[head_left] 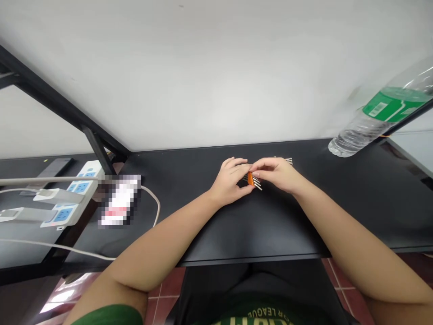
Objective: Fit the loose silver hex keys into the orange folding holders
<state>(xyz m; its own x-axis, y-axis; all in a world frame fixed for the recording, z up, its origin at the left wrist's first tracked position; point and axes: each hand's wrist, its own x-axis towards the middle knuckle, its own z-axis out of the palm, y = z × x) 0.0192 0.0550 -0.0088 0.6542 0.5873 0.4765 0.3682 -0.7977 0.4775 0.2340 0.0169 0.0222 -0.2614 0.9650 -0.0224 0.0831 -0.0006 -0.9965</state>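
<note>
Over the middle of the black desk, an orange holder [251,178] with several thin silver metal rods [257,183] through it sits between my hands. My left hand [232,181] grips the holder from the left, thumb at its lower edge and fingers at its upper edge. From the right, my right hand [275,174] pinches at the holder's upper end with thumb and forefinger; whether a single rod is in that pinch is hidden. Just behind the right hand, more thin silver rods [288,161] show, partly covered by it.
A clear plastic bottle with a green label [389,106] leans at the back right. On the left are a blurred-out phone [120,201], a white power strip [76,194] with plugs and cables, and a black metal frame [67,106]. A pale wall [216,76] rises behind the desk [264,230].
</note>
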